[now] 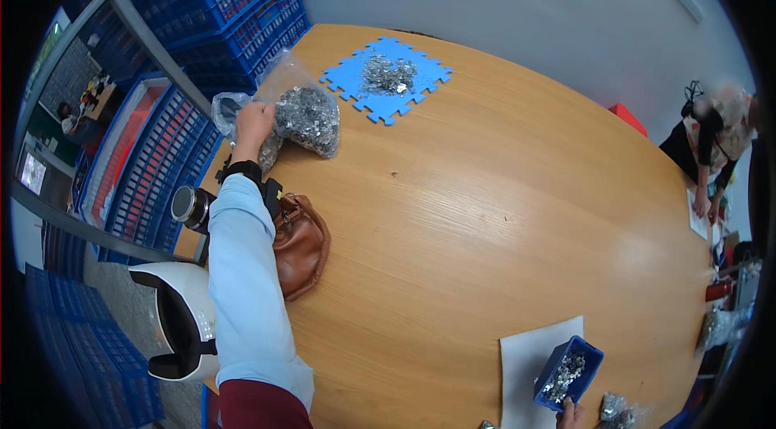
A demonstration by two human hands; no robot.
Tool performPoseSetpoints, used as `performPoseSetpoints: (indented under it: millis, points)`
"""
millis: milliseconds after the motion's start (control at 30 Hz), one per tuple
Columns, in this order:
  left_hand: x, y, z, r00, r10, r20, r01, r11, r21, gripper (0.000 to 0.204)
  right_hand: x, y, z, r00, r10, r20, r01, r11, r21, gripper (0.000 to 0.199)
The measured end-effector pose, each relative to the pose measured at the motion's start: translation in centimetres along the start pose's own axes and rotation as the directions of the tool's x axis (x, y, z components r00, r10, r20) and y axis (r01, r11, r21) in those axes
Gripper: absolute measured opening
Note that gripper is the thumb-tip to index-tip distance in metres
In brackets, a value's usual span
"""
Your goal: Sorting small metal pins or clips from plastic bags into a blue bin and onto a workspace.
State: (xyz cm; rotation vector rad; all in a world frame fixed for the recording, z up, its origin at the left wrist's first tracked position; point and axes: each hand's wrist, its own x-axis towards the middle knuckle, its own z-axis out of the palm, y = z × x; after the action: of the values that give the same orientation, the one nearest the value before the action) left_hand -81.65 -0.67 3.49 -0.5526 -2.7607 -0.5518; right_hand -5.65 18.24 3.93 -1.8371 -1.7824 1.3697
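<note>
My left hand [255, 123] reaches to the far left of the table, its fingers closed on the plastic of a clear bag [270, 152] with small silvery metal pieces low down in it. Right beside it stands a fuller clear bag [309, 120] of the same shiny pieces, its loose top upright. At the lower edge, my right hand [571, 414], only partly in view, grips the near end of a small blue bin [594, 360]. Loose metal pieces [564, 376] lie in that bin, which is over a white sheet [525, 356].
A blue foam mat [384, 108] carries a heap of metal pieces. Near my left arm are a brown leather bag [301, 255], a dark flask [192, 207] and a white helmet [194, 291]. Blue crates [242, 16] stand beyond the table's left edge. Another person [715, 134] works at the far right.
</note>
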Motion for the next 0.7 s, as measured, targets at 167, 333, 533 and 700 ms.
performPoseSetpoints:
  millis: [167,333,533,700]
  points:
    - [0.1,6.0,0.4,0.978,0.179,-0.105,-0.196,0.963,-0.186,0.029,-0.7,0.2,-1.4,0.999,0.013,0.04,-0.013,1.0,0.002,0.031]
    - [-2.9,13.2,0.7,0.978,0.196,-0.076,-0.21,0.923,-0.324,0.03,-2.1,-0.4,-3.2,0.996,0.037,0.085,-0.04,0.998,0.038,0.028]
    - [-10.6,18.7,-1.5,0.971,0.237,-0.017,-0.203,0.79,-0.578,0.037,-3.8,2.3,-6.8,0.997,-0.019,0.07,0.022,0.998,-0.051,0.034]
    - [-19.9,20.8,-5.6,0.932,0.324,0.161,-0.119,0.693,-0.711,0.042,-4.0,5.3,-8.3,0.997,-0.054,-0.061,0.068,0.961,0.267,0.025]
